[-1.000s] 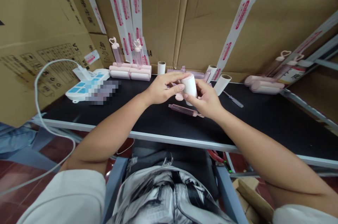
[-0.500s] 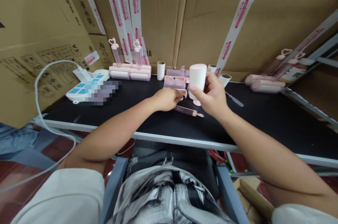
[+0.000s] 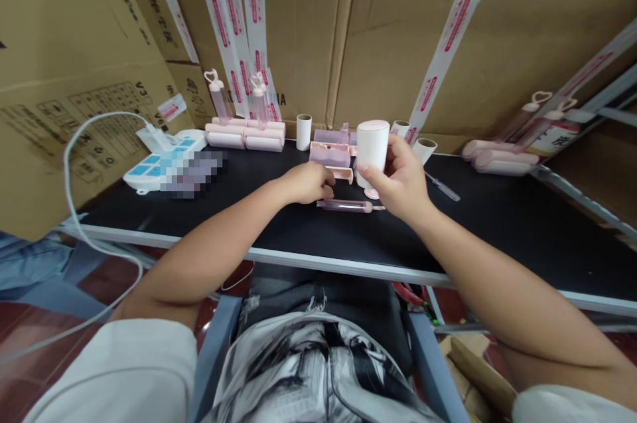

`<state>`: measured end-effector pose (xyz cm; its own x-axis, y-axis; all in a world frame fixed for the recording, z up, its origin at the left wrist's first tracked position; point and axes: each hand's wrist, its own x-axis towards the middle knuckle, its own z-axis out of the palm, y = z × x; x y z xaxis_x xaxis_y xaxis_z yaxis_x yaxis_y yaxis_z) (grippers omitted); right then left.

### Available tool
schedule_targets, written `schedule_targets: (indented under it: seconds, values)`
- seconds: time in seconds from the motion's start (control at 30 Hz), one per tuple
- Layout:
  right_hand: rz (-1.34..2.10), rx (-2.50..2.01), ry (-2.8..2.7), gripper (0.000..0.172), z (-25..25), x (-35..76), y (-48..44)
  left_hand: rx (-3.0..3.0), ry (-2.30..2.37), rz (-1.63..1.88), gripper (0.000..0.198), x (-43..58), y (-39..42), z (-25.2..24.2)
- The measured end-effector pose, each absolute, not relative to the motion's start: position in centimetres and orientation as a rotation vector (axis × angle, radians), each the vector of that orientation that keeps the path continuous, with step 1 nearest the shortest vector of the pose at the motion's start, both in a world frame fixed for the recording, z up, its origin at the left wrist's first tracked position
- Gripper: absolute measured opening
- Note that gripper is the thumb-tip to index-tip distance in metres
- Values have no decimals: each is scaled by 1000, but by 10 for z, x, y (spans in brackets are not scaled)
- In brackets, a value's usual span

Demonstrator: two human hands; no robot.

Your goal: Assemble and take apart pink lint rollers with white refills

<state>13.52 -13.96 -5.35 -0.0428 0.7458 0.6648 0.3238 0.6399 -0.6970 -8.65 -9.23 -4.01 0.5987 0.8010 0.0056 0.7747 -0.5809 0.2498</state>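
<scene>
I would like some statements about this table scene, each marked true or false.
1. The right hand holds a white roll upright. True.
2. The left hand holds the screwdriver. False: the screwdriver lies alone on the table, right of the right hand.
3. A pink handle lies on the table between the hands. True.
4. The table top is white. False: it is black.

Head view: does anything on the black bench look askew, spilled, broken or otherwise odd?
Nothing stands out. The right hand holds a white roll upright; the left hand rests by a pink handle lying flat on the bench. Nothing looks spilled or broken.
</scene>
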Motion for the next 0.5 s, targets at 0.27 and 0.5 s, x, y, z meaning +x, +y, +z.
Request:
schedule_targets:
  seconds: [0.27,0.5]
  values:
    - [471,-770,-1619,83,-61,137,-132,2608,1323,17,38,-86,-96,-32]
    - [490,-709,-1593,93,-67,141,-127,2687,1322,32,54,-94,-99,-29]
